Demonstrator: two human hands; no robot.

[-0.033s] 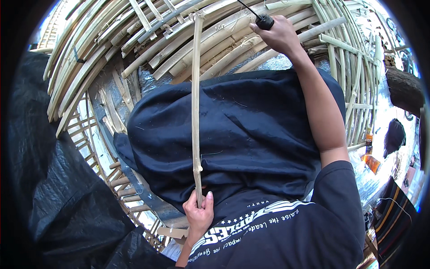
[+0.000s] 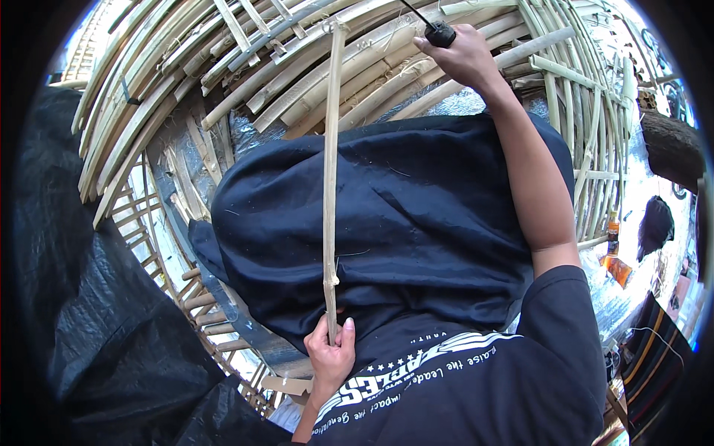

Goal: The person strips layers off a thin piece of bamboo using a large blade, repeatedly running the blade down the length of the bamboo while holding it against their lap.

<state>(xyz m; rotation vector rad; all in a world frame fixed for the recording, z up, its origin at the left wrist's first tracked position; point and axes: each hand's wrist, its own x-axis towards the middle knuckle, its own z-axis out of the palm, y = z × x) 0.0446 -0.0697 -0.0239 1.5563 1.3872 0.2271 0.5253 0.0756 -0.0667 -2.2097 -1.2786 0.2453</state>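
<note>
1. 2 hands are seen: the left hand (image 2: 331, 357) at 6 o'clock, the right hand (image 2: 465, 56) at 1 o'clock.
2. The lower end of a long bamboo strip (image 2: 329, 171) is gripped by the left hand, fingers closed tight around it, thumb up.
3. The strip is held near upright over dark blue cloth (image 2: 416, 215), its top end reaching the curved bamboo frame (image 2: 223, 82) at 12 o'clock.
4. A black tool handle (image 2: 440, 33) is clamped in the right fist, fingers curled shut, against the frame slats.
5. Black plastic sheeting (image 2: 97, 320) is seen at 8 o'clock.
</note>
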